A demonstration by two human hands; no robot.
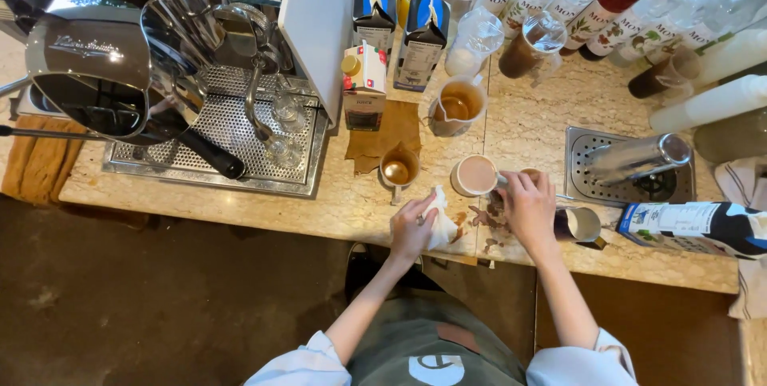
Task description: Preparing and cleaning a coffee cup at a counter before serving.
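Note:
My left hand grips a crumpled white napkin and presses it on the marble counter near the front edge. Brown spilled liquid spots the counter between my hands. My right hand rests over the spill, its fingers at the handle of a white cup filled with a light brown drink. Whether it grips the handle is unclear. A small metal jug with brown liquid stands left of the cup.
An espresso machine with a drip tray fills the left. Milk cartons, a clear pitcher and syrup bottles line the back. On the right are a rinser grate, a metal cup and a lying carton.

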